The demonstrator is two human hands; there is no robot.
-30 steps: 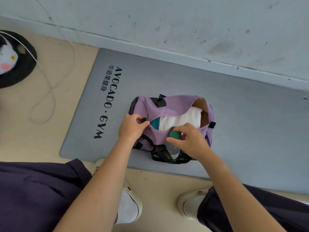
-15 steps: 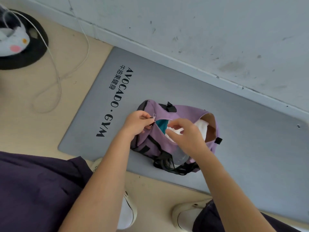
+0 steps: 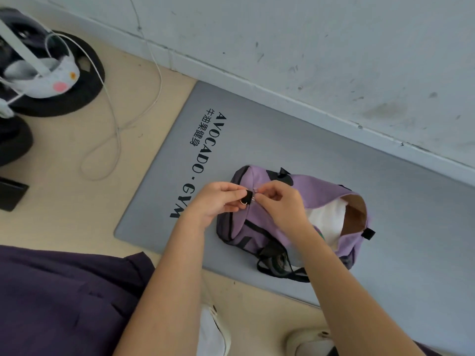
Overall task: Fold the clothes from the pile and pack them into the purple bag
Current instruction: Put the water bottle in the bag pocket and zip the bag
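Purple bag (image 3: 316, 191), soft fabric; hands (image 3: 218, 199) pinching zipper

1. Both hands, left hand (image 3: 218, 200) and right hand (image 3: 279, 205), crowd the purple bag (image 3: 321, 191) at its zip end.
2. Bare grey mat (image 3: 282, 140) lies between bag and wall (image 3: 308, 42) (open room).
3. A white cable (image 3: 117, 129) loops on the floor leftward.

The person's 2 forearms are bare, with no sleeves, watch or rings showing on the left hand (image 3: 218, 201) or the right hand (image 3: 280, 206). Dark purple trousers (image 3: 64, 299) cover the legs, loose and creased, with a seam line. On the feet are 2 white shoes (image 3: 213, 332) with cream rubber edges.
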